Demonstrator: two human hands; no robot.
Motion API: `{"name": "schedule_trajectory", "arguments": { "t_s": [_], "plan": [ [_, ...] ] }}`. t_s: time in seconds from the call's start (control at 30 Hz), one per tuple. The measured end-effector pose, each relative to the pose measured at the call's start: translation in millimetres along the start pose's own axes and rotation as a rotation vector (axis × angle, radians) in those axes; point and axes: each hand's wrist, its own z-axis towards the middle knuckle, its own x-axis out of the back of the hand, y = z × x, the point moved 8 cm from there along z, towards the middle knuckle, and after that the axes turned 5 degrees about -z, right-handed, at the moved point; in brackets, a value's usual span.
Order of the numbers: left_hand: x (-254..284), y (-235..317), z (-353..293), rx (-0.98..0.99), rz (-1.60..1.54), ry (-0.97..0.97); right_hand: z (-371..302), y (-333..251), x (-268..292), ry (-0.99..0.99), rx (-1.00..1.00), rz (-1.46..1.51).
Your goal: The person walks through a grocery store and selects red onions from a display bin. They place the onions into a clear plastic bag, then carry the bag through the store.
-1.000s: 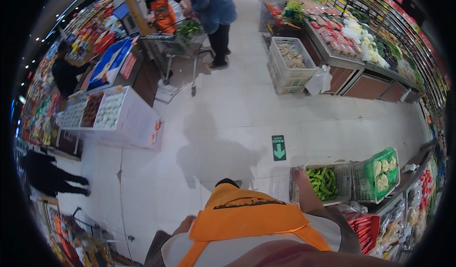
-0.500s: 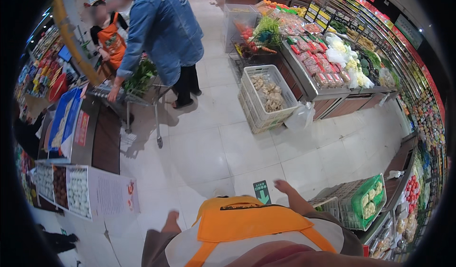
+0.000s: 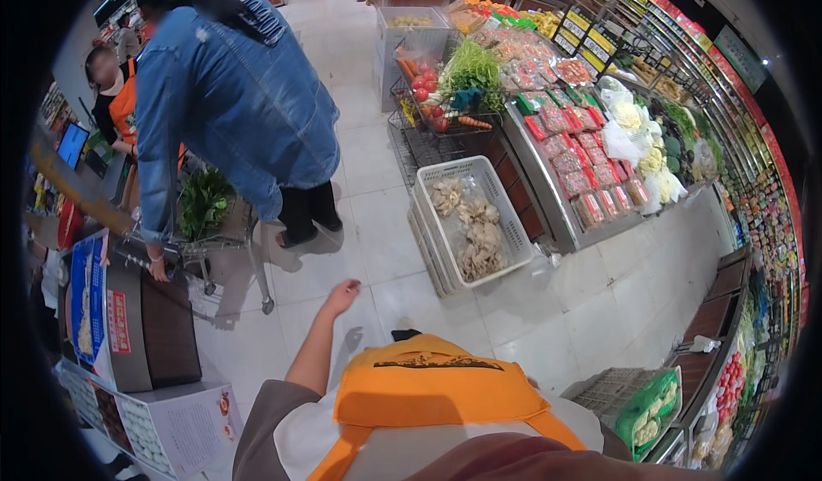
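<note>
Change: since half a second ago the view has swung so the white crate [image 3: 469, 224] and the shopper in the denim jacket [image 3: 235, 104] sit nearer the middle, and the raised arm now shows on the left of the apron instead of the right.
Left hand: the left hand [image 3: 341, 297] is lifted out in front over the pale tiled floor [image 3: 591, 310], fingers loosely curled, holding nothing and touching nothing.
Right hand: out of sight, so I cannot tell whether it is open or closed.
Nearest thing: the white crate stands on the floor just to the right of the left hand and apart from it, leaning against the foot of the sloped produce counter [image 3: 548, 181]; pale mushrooms [image 3: 479, 241] lie inside it.
Wearer: an orange apron [image 3: 432, 387] fills the lower middle.
Shopper: the person in the denim jacket stands to the upper left of the hand, one hand on a trolley [image 3: 214, 233] that carries leafy greens [image 3: 203, 203].
Counter: wrapped trays of red meat [image 3: 582, 168] lie along it, with greens, carrots and tomatoes in a wire basket [image 3: 437, 113] at its far end.
Left edge: a display stand with printed boxes [image 3: 171, 421] stands near the lower left.
Lower right: a green crate [image 3: 646, 404] of bagged vegetables sits by the shelves.
</note>
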Motion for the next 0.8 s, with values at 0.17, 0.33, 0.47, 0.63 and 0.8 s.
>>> {"name": "schedule_trajectory", "arguments": {
  "t_s": [0.17,0.33,0.47,0.63,0.8],
  "plan": [
    [-1,26,75,0.072,-0.120,-0.100,222,-296,78,0.287,0.090,0.065],
    [59,95,180,-0.036,-0.072,0.067,272,-657,130,-0.038,0.598,0.452],
    [70,146,286,-0.005,-0.010,-0.119,254,-810,151,-0.141,0.698,0.552],
    [78,200,397,-0.110,0.197,-0.238,263,-855,158,-0.305,0.727,0.489],
    [107,217,479,-0.024,0.062,-0.255,319,-836,197,-0.123,0.446,0.491]
  ]
}}
